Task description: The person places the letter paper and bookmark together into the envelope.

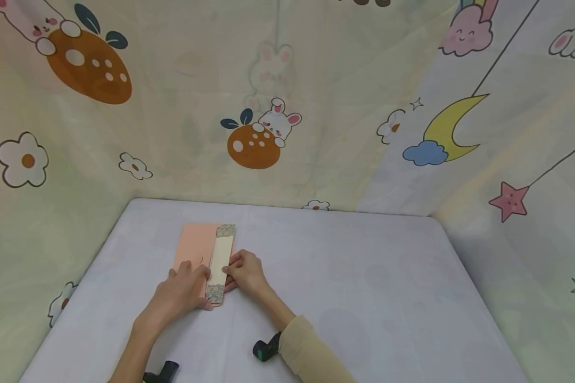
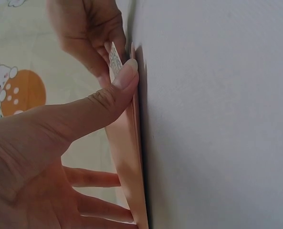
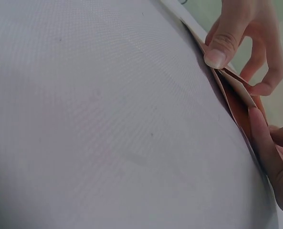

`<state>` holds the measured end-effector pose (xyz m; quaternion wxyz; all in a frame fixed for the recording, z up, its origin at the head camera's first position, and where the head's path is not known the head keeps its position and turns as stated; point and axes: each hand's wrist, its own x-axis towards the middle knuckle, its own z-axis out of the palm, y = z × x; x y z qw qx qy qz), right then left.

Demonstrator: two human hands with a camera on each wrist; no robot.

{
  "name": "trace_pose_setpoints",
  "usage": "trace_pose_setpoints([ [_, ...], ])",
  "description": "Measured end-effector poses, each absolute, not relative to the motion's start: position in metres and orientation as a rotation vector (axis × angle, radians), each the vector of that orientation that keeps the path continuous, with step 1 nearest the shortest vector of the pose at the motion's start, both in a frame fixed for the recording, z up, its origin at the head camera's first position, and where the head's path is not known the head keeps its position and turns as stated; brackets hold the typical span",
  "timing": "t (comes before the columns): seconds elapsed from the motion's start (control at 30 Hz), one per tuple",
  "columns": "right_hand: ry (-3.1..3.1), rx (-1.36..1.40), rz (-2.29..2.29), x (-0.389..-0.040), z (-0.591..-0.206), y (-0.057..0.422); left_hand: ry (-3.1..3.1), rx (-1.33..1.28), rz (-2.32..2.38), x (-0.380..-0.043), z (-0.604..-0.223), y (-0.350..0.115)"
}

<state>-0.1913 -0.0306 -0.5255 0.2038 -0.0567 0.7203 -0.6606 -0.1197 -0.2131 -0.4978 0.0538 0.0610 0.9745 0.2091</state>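
On the white table lies a folded peach paper card (image 1: 194, 242), with a cream strip (image 1: 222, 258) along its right side. Grey patterned bands mark the strip's two ends. My left hand (image 1: 182, 290) rests on the card with fingers spread over its lower part, index finger by the strip's left edge. In the left wrist view, the left thumb (image 2: 100, 107) presses at the card's near edge. My right hand (image 1: 247, 274) pinches the strip's right edge, its thumb on top and other fingers beside and under it. The right wrist view shows a gap between the card's layers (image 3: 236, 102).
The white table (image 1: 364, 287) stretches to the right of the card. Behind it and at both sides hang cloth walls (image 1: 182, 106) printed with cartoon rabbits, flowers and a moon. Black wrist-worn devices (image 1: 267, 348) sit near both forearms.
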Motion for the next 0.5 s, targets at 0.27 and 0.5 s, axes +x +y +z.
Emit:
trace_pose_setpoints([
  [0.27, 2.020, -0.173, -1.832, -0.1887, -0.5264, -0.0325, 2.968, 0.198, 0.624, -0.1182, -0.4960, -0.2115],
  [0.5, 1.983, -0.186, -1.857, -0.1869, -0.5277, -0.0366, 2.970, 0.199, 0.587, -0.1197, -0.4958, -0.2114],
])
